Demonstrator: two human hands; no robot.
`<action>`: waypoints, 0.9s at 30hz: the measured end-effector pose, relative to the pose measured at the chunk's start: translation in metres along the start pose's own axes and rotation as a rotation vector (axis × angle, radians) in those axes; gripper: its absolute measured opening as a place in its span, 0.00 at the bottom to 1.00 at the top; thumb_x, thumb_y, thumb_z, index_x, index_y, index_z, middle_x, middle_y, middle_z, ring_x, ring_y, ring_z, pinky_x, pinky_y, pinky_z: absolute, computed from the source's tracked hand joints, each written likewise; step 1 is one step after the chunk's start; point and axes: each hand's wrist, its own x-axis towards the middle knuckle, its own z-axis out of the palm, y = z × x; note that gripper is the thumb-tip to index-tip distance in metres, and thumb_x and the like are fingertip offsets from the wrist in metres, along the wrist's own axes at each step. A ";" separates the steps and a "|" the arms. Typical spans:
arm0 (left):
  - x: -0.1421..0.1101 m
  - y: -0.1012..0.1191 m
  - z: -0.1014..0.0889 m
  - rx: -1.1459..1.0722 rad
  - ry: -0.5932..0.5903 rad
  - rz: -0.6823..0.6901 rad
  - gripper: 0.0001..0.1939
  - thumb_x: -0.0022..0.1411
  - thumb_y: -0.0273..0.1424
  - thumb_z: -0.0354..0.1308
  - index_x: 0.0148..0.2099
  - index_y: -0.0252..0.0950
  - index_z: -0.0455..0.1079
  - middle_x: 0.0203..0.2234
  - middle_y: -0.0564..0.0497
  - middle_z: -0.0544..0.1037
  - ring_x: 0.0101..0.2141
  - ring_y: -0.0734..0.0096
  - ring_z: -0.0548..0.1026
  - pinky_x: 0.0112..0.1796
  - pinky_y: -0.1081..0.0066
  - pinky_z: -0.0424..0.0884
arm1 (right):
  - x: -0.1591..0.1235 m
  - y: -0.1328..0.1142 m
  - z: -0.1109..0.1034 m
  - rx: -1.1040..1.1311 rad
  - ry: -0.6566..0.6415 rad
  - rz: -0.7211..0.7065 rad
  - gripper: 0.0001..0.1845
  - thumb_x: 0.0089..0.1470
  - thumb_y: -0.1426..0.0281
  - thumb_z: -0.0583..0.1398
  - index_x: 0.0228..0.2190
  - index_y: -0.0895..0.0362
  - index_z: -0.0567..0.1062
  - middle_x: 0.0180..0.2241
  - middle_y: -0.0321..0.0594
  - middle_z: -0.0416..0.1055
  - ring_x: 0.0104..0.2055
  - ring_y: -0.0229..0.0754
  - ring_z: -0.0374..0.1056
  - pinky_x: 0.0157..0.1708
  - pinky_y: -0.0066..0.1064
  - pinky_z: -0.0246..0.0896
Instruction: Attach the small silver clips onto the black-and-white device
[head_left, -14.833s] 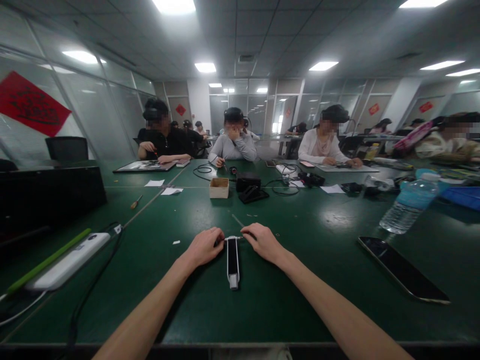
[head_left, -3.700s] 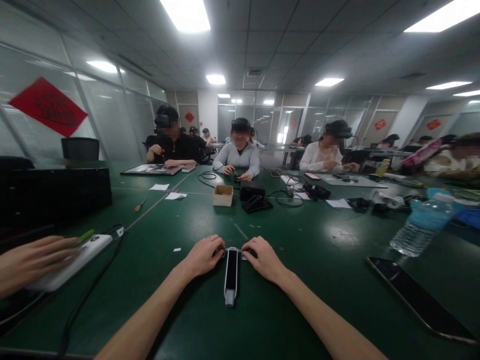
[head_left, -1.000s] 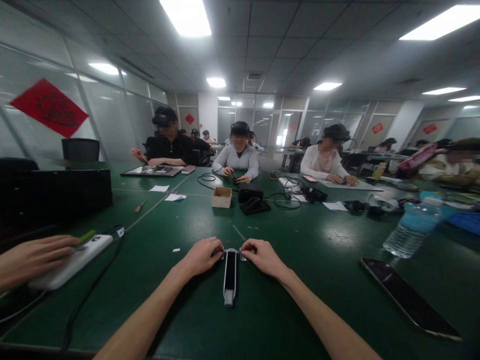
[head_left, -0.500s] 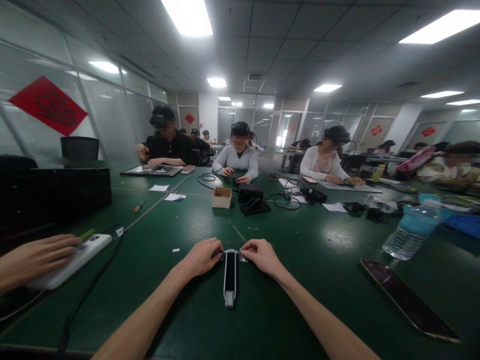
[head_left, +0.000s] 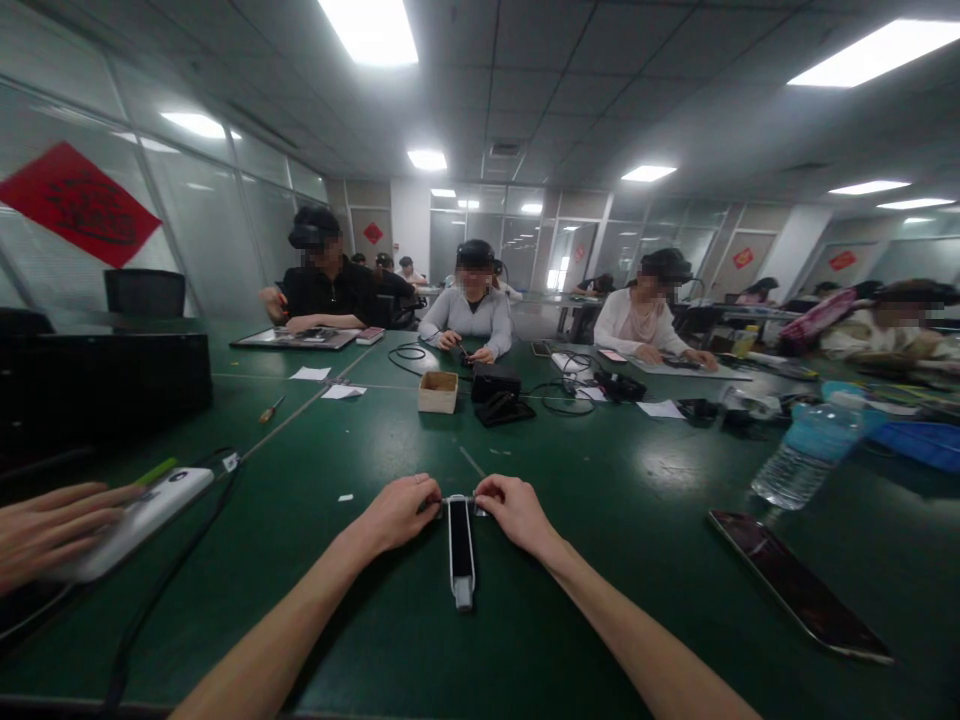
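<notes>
A slim device (head_left: pixel 461 540) with a white frame, a long black face and a grey near end lies on the green table, pointing toward me. My left hand (head_left: pixel 403 510) is closed in a pinch at the left of its far end; a small piece under the fingertips is mostly hidden. On the opposite side my right hand (head_left: pixel 517 512) pinches too, with a small clear or silvery bit (head_left: pixel 480 510) showing below the fingers. Whether these bits are joined to the device I cannot tell.
At left another person's hand (head_left: pixel 52 525) touches a white power strip (head_left: pixel 146 525) near a black cable. A dark phone (head_left: pixel 799 585) and a water bottle (head_left: pixel 810 450) are at right. Ahead stand a small box (head_left: pixel 438 393) and a black case (head_left: pixel 495 383). People sit opposite.
The view has swung slightly right, so the surroundings sit further left. My hands keep their pinches beside the device. The other person's hand at left has drawn back a little along the power strip.
</notes>
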 end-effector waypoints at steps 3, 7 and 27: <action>0.001 0.002 -0.004 0.028 -0.017 -0.004 0.08 0.62 0.30 0.51 0.39 0.37 0.70 0.34 0.49 0.75 0.33 0.67 0.72 0.34 0.71 0.65 | -0.002 -0.004 -0.006 -0.111 -0.037 -0.061 0.07 0.53 0.70 0.59 0.33 0.56 0.78 0.33 0.37 0.75 0.36 0.39 0.69 0.37 0.28 0.60; 0.001 0.004 -0.008 0.032 -0.022 -0.013 0.09 0.63 0.30 0.50 0.41 0.37 0.71 0.36 0.49 0.75 0.35 0.66 0.73 0.35 0.70 0.65 | 0.002 0.001 -0.022 -0.142 -0.071 -0.138 0.07 0.54 0.70 0.60 0.34 0.56 0.79 0.35 0.39 0.75 0.38 0.40 0.68 0.40 0.30 0.60; -0.002 0.002 -0.012 0.091 0.106 -0.012 0.09 0.63 0.29 0.50 0.40 0.36 0.71 0.35 0.48 0.76 0.34 0.65 0.73 0.36 0.68 0.66 | 0.005 0.032 -0.065 -0.566 -0.190 0.104 0.09 0.56 0.74 0.56 0.34 0.56 0.78 0.39 0.45 0.74 0.43 0.43 0.69 0.40 0.30 0.59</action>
